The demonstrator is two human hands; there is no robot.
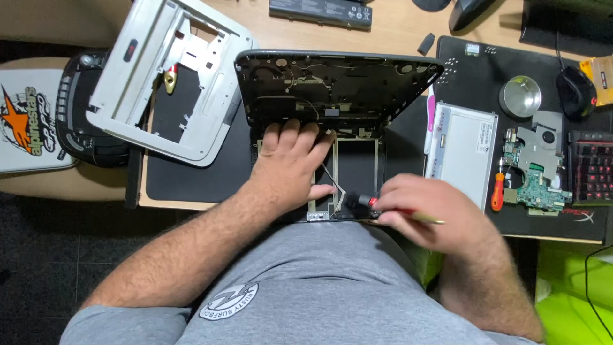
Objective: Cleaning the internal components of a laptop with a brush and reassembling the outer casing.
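Here, at frame centre, the left hand point(290, 163) presses flat-fingered on the black stripped laptop shell point(338, 86) while the right hand point(418, 207) grips a red-handled screwdriver point(383, 206), seemingly mid-unscrewing, which calls for steady bracing.

A bare silver-grey screen panel point(461, 151) lies right of centre; a yellow package point(601, 76) sits at far right, partly cut off.

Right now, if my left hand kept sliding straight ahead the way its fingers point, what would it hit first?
The left hand lies flat with fingers pointing away from the body. Straight on, it would probably first meet the black laptop shell propped open just beyond the fingertips, with its thin wires. Depth is hard to judge from above.
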